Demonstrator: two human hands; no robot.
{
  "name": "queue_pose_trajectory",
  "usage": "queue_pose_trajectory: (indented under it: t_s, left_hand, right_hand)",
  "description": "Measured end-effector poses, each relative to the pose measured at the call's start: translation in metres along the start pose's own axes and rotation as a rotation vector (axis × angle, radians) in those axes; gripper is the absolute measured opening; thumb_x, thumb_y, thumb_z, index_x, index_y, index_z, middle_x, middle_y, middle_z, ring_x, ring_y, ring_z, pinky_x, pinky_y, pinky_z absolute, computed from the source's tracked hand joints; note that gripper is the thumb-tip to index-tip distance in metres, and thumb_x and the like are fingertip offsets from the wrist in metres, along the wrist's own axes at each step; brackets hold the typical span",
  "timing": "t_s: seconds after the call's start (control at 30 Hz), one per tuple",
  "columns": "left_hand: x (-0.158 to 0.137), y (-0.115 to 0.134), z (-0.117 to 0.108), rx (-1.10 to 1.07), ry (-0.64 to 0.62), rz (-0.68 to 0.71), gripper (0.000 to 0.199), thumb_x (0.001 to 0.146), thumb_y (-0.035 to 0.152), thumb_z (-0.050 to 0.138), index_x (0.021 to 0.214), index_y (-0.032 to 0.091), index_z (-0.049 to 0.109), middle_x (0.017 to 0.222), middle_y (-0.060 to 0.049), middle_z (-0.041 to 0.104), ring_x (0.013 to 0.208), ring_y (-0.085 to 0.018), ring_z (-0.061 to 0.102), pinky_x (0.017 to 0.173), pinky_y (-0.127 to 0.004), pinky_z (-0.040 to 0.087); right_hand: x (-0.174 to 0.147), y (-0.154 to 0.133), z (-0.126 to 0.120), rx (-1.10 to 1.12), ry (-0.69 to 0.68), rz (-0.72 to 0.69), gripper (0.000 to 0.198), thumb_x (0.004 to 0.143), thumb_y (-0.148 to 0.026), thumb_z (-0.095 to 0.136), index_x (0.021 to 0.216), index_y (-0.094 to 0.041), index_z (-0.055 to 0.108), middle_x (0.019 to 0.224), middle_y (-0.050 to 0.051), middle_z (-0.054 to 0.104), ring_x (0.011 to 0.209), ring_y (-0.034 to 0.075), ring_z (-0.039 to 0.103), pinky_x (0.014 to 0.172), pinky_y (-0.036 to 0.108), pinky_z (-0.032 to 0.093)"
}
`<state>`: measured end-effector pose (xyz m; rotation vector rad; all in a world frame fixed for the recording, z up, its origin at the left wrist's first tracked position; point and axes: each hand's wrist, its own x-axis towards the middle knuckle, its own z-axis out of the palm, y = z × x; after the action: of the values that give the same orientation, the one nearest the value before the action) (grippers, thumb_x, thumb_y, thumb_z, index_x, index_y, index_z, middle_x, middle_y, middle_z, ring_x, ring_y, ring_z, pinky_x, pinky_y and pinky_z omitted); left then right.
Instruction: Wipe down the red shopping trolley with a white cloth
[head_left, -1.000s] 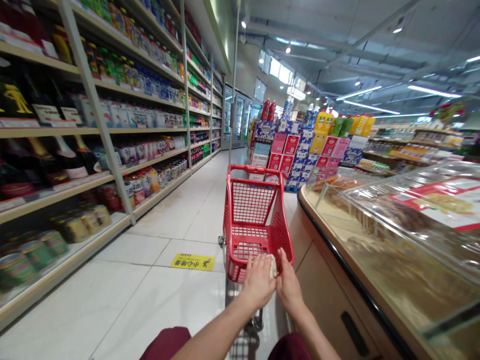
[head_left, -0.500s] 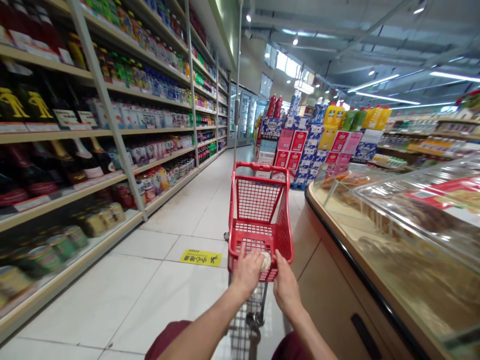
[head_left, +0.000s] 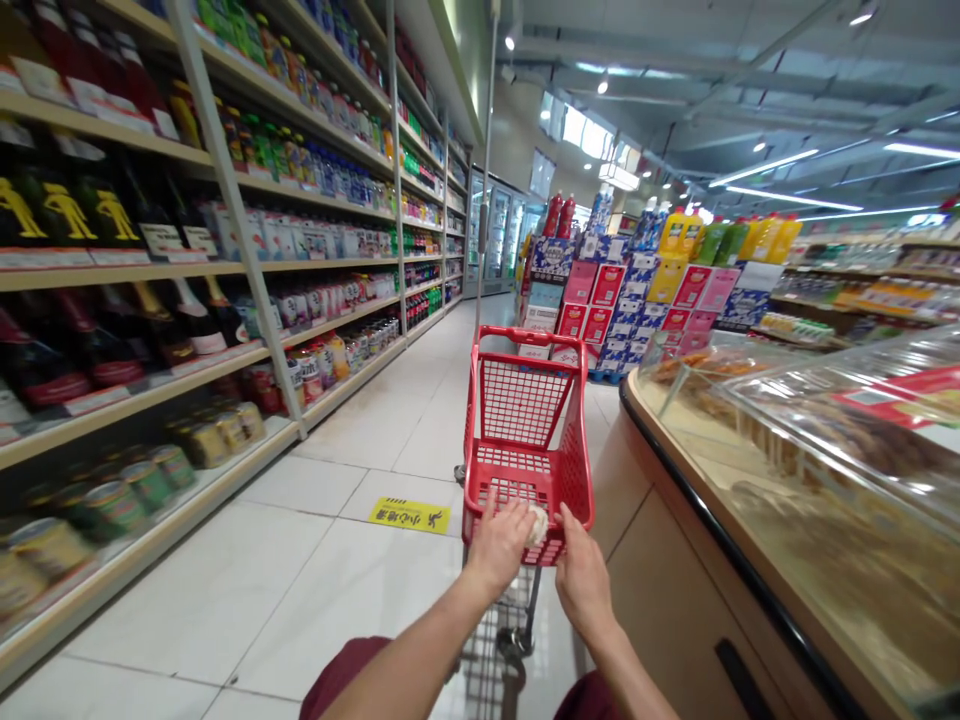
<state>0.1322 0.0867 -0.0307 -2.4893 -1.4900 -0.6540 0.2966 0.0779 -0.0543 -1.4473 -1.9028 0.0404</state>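
A small red shopping cart [head_left: 525, 455] with a grid-walled plastic basket stands in front of me in the aisle. My left hand [head_left: 501, 540] is at the near rim of the basket, closed over a crumpled off-white cloth [head_left: 537, 527] that sticks out past the fingers. At the near right corner, my right hand [head_left: 581, 565] grips the rim of the cart, its fingertips over the edge. Nothing lies in the part of the basket that shows.
Tall drink shelves [head_left: 330, 300] line the left side. A glass-topped counter [head_left: 720, 450] with a black edge runs close on the right. Stacked drink cartons [head_left: 600, 300] stand beyond the cart. A yellow floor sticker [head_left: 410, 515] lies left of it.
The whole scene has shifted slightly to the right in view. Both hands keep nearly the same places on the cart, and the cloth stays under my left hand.
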Motion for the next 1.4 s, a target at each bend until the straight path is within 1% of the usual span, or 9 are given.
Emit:
queue_pose_trajectory:
  t_s: [0.23,0.43,0.5,0.67,0.9,1.0,1.1,1.3,1.4]
  left_hand:
    - [-0.029,-0.052,-0.016,0.101,0.195,-0.017,0.031,0.083,0.012,0.036,0.107,0.021,0.053,0.115,-0.004,0.057,0.111,-0.016,0.048,0.106,-0.044,0.007]
    - [-0.010,-0.006,0.009,0.108,0.156,0.037,0.032,0.082,0.017,0.040,0.112,0.020,0.050,0.115,-0.005,0.058,0.111,-0.017,0.048,0.106,-0.045,0.009]
    - [-0.012,-0.008,0.007,0.110,0.146,0.068,0.032,0.082,0.018,0.040,0.113,0.020,0.049,0.115,-0.005,0.057,0.111,-0.016,0.048,0.106,-0.045,0.008]
    - [-0.035,-0.049,-0.020,0.136,0.184,0.020,0.032,0.084,0.014,0.034,0.111,0.022,0.051,0.117,-0.005,0.056,0.112,-0.015,0.047,0.106,-0.045,0.006]
    - [-0.008,0.004,0.009,0.086,0.230,0.140,0.027,0.084,0.021,0.038,0.108,0.020,0.052,0.112,-0.002,0.060,0.109,-0.016,0.049,0.106,-0.042,-0.001]
    - [-0.012,-0.006,0.002,0.086,0.214,0.173,0.028,0.083,0.020,0.039,0.108,0.021,0.052,0.112,-0.002,0.060,0.109,-0.015,0.049,0.106,-0.041,0.000]
    - [-0.021,-0.024,-0.009,0.101,0.207,0.100,0.028,0.083,0.018,0.038,0.108,0.020,0.052,0.113,-0.004,0.059,0.110,-0.015,0.048,0.106,-0.042,0.002]
    - [-0.009,0.003,0.005,0.089,0.170,0.149,0.029,0.083,0.021,0.040,0.109,0.020,0.051,0.114,-0.004,0.058,0.110,-0.017,0.048,0.106,-0.044,0.002]
    - [-0.015,-0.010,-0.001,0.084,0.169,0.139,0.029,0.083,0.019,0.039,0.109,0.021,0.051,0.114,-0.004,0.059,0.109,-0.016,0.049,0.106,-0.044,0.004]
  right_hand:
    - [-0.002,-0.004,-0.004,0.001,-0.006,-0.016,0.059,0.067,-0.005,0.033,0.126,-0.012,0.038,0.122,0.009,0.049,0.115,0.020,0.042,0.095,0.039,0.035]
    - [0.003,-0.009,-0.008,-0.030,-0.025,-0.028,0.057,0.067,-0.005,0.032,0.124,-0.006,0.040,0.117,0.014,0.053,0.110,0.022,0.046,0.093,0.042,0.036]
    - [0.004,-0.008,-0.012,-0.030,-0.042,-0.008,0.058,0.067,-0.005,0.032,0.125,-0.008,0.038,0.115,0.012,0.055,0.107,0.021,0.048,0.091,0.041,0.038]
    - [0.000,-0.010,-0.012,0.006,-0.027,0.019,0.059,0.067,-0.007,0.033,0.125,-0.013,0.038,0.115,0.008,0.056,0.108,0.020,0.048,0.091,0.039,0.038]
    - [-0.003,-0.014,-0.007,0.019,-0.003,0.010,0.060,0.067,-0.007,0.034,0.127,-0.013,0.035,0.117,0.010,0.054,0.107,0.021,0.049,0.090,0.040,0.038]
    - [-0.005,-0.010,-0.012,0.024,0.010,0.016,0.063,0.069,-0.007,0.033,0.131,-0.017,0.028,0.112,0.008,0.057,0.104,0.019,0.051,0.086,0.038,0.040]
    - [-0.007,-0.010,-0.010,0.018,0.045,-0.035,0.066,0.068,-0.005,0.033,0.132,-0.017,0.025,0.118,0.009,0.053,0.108,0.019,0.048,0.087,0.039,0.039]
    - [-0.008,-0.010,-0.008,-0.036,0.075,-0.039,0.067,0.069,-0.007,0.035,0.134,-0.018,0.020,0.119,0.010,0.052,0.107,0.021,0.048,0.085,0.040,0.040]
    - [-0.008,-0.006,-0.012,-0.037,0.061,-0.013,0.068,0.070,-0.006,0.033,0.134,-0.019,0.016,0.114,0.009,0.056,0.098,0.020,0.054,0.080,0.039,0.041]
